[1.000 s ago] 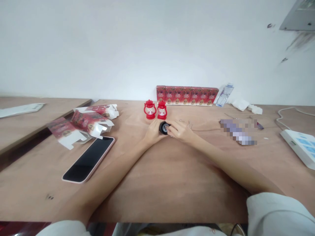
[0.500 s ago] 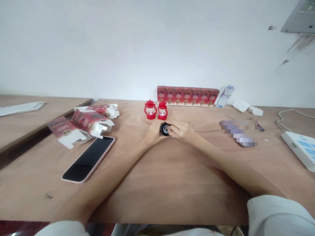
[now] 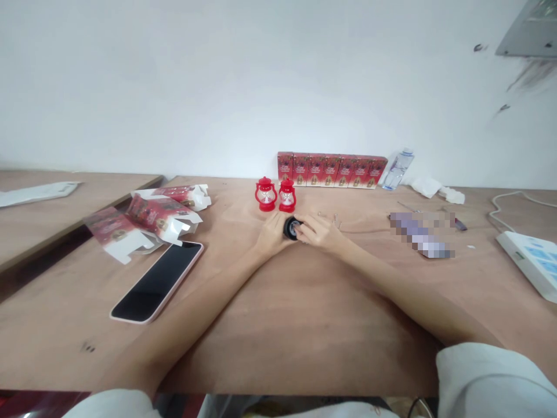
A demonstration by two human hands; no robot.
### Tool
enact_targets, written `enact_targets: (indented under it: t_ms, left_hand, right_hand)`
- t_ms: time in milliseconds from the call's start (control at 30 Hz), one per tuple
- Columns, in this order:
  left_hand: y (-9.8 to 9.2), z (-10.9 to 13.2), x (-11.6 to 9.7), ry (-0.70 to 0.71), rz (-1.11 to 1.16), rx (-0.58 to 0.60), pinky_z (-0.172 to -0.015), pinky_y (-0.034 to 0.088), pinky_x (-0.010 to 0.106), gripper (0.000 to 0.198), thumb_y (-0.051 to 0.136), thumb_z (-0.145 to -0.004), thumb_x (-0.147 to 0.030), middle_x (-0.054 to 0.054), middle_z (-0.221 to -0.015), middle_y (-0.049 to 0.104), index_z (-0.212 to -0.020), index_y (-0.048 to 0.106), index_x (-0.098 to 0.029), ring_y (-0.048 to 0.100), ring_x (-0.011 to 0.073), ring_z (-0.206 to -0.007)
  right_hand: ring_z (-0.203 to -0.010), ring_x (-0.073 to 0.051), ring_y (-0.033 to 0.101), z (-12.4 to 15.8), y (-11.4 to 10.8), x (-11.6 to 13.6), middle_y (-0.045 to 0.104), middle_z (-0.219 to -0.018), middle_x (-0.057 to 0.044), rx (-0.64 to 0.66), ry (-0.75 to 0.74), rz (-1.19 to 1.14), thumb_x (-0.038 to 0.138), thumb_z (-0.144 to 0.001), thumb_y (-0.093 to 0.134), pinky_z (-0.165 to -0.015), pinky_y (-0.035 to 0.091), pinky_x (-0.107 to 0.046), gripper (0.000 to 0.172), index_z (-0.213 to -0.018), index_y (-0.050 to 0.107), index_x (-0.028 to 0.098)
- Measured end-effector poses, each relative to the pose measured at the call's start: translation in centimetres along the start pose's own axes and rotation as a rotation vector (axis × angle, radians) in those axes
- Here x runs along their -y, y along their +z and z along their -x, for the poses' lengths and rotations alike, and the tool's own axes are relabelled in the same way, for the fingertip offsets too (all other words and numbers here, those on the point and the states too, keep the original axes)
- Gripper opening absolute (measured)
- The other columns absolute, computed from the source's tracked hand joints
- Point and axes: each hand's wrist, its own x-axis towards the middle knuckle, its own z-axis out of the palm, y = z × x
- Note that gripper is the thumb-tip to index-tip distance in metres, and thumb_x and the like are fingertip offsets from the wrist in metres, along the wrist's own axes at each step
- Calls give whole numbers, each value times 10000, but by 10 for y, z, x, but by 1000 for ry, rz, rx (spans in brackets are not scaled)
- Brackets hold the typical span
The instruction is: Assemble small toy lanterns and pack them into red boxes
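Between my hands is a small black round piece (image 3: 289, 229), its open face with a lighter inside turned toward me. My left hand (image 3: 271, 233) is closed around its left side. At its right edge, the fingers of my right hand (image 3: 315, 232) are pinched together and reach into the round face; whatever they pinch is too small to make out. Just beyond my hands stand two little red lanterns, a left one (image 3: 266, 195) and a right one (image 3: 287, 196), both upright with clear middles.
A row of red printed boxes (image 3: 331, 170) stands along the wall, beside a leaning clear bottle (image 3: 398, 169) and crumpled tissue (image 3: 429, 187). Opened cartons (image 3: 152, 215) and a phone (image 3: 159, 281) lie left. Small clear bits (image 3: 337, 220), a blurred packet (image 3: 418, 235) and a white device (image 3: 533, 261) lie right.
My right fingers have shifted very slightly at the face of the black round piece. Otherwise hands and objects stay where they were.
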Motion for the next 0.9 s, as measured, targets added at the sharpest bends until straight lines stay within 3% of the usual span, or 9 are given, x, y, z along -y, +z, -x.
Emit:
enact_targets:
  t_ms: [100, 300, 500, 700, 900]
  left_hand:
    - [1, 1, 1, 5, -3, 1, -731, 487, 366, 403, 598, -795, -442, 105, -921, 611, -1052, 491, -151, 590, 245, -855]
    - [2, 1, 1, -13, -4, 14, -744, 485, 371, 416, 590, -797, -457, 106, -935, 609, -1066, 493, -154, 587, 246, -867]
    - [-1, 0, -1, -8, 45, -4, -750, 491, 368, 422, 609, -788, -443, 120, -936, 613, -1053, 498, -134, 586, 243, -860]
    - [1, 1, 0, -22, 37, 18, -753, 498, 376, 435, 600, -788, -466, 110, -947, 617, -1069, 498, -150, 599, 246, -875]
    - [0, 1, -1, -29, 55, 9, -746, 507, 370, 442, 632, -766, -449, 108, -943, 619, -1065, 497, -152, 609, 246, -876]
  right_hand:
    - [-759, -170, 635, 1, 1, 0, 686, -860, -116, -39, -27, 28, 144, -880, 483, -645, 545, -283, 194, -719, 590, 159]
    - [-809, -183, 641, 3, 2, -1, 683, -908, -122, 51, 6, 1, 164, -897, 454, -671, 558, -310, 211, -745, 600, 166]
    - [-812, -192, 656, 3, 2, -1, 690, -904, -128, -12, -42, 17, 144, -883, 477, -686, 571, -317, 178, -780, 624, 143]
    - [-867, -195, 661, 6, 2, -2, 691, -938, -134, 58, 15, -62, 168, -895, 468, -725, 576, -327, 187, -793, 624, 151]
    - [-833, -180, 671, 2, -1, -3, 707, -916, -118, -5, -19, -17, 154, -884, 476, -725, 584, -304, 194, -765, 629, 162]
